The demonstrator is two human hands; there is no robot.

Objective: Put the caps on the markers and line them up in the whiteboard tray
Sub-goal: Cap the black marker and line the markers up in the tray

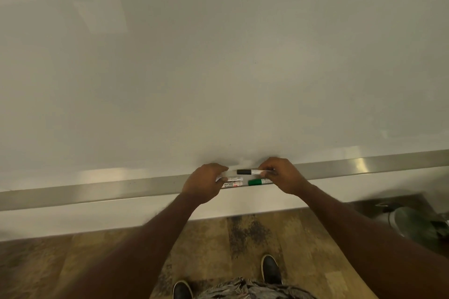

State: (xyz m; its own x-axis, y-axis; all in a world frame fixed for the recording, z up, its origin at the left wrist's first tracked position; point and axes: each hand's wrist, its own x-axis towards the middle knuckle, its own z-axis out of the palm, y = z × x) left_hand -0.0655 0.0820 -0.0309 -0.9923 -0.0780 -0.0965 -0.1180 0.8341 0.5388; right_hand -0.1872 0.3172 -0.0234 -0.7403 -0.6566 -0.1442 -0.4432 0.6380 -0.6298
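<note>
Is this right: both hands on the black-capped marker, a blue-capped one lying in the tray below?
Not quite. In the head view the capped marker lying in the tray is green, not blue. Both hands, left hand and right hand, do hold the black-capped marker.

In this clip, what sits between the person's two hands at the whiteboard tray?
In the head view, a black-capped marker spans the gap between left hand and right hand; just below it, a green-capped marker lies in the tray.

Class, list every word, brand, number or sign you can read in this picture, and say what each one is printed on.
"WHITE BOARD MARKER": on the red marker lying in the tray.
Print on the marker above it: too blurred to read.
Black marker and green marker: no readable print.
</note>
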